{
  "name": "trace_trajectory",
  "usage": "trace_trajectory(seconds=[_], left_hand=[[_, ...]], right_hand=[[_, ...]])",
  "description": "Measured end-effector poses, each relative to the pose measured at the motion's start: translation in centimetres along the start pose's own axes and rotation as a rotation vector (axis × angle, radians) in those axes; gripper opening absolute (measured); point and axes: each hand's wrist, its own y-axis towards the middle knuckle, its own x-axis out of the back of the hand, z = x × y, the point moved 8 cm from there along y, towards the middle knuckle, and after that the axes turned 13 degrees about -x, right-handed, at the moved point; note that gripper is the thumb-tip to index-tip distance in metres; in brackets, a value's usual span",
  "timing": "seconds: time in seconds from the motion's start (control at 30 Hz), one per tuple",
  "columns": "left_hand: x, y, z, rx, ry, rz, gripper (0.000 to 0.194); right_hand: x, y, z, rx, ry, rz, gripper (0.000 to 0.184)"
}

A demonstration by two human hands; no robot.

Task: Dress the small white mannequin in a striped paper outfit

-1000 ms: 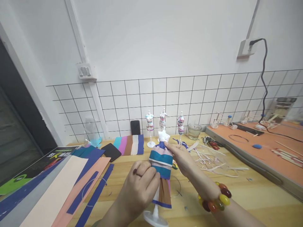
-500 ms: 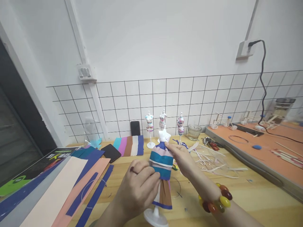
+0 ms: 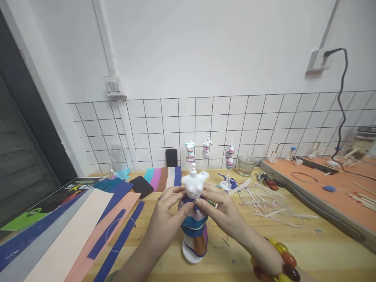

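In front of me a small white dress-form mannequin [image 3: 193, 185] stands on a round white base [image 3: 192, 256], its top leaning toward me. Around its waist hangs a tiered skirt [image 3: 194, 226] with blue, pale pink, teal and brown bands. My left hand [image 3: 169, 209] pinches the skirt's waistband from the left, thumb at the front. From the right, my right hand [image 3: 221, 205] grips the same waistband, its thumb close to the other one. The fingertips behind the mannequin are hidden.
Three small patterned mannequins [image 3: 229, 156] stand by the tiled wall. Coloured paper strips [image 3: 70, 231] and a black flat pad [image 3: 141, 186] lie left. Tangled pale strips [image 3: 264, 203], a glass jar [image 3: 246, 166] and a raised orange board [image 3: 311, 184] are right.
My left hand has risen from the lower skirt to the waistband. The mannequin's top has tipped toward me, and both hands now hold the waist. The view has shifted slightly.
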Motion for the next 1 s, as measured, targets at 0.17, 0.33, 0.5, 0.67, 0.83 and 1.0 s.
trace_trajectory(seconds=[0.17,0.33,0.5,0.67,0.83,1.0], left_hand=[[0.0,0.2,-0.1,0.003,-0.033,0.008,0.021],[0.2,0.2,0.5,0.013,-0.010,-0.010,0.019],[0.3,0.2,0.8,0.014,0.026,0.009,0.014],[0.3,0.3,0.5,-0.008,0.016,0.031,0.013],[0.5,0.3,0.4,0.006,0.015,0.031,0.012],[0.5,0.3,0.6,0.035,-0.011,0.041,0.011]], right_hand=[[-0.5,0.1,-0.5,0.034,-0.052,0.003,0.020],[-0.8,0.0,-0.8,0.049,-0.078,0.008,0.018],[-1.2,-0.1,-1.4,0.022,-0.058,0.024,0.029],[-1.4,0.0,-1.5,0.020,-0.053,0.050,0.026],[-1.5,-0.1,-1.3,0.021,-0.030,0.078,0.029],[-1.6,0.1,-1.8,0.002,0.008,0.102,0.038]])
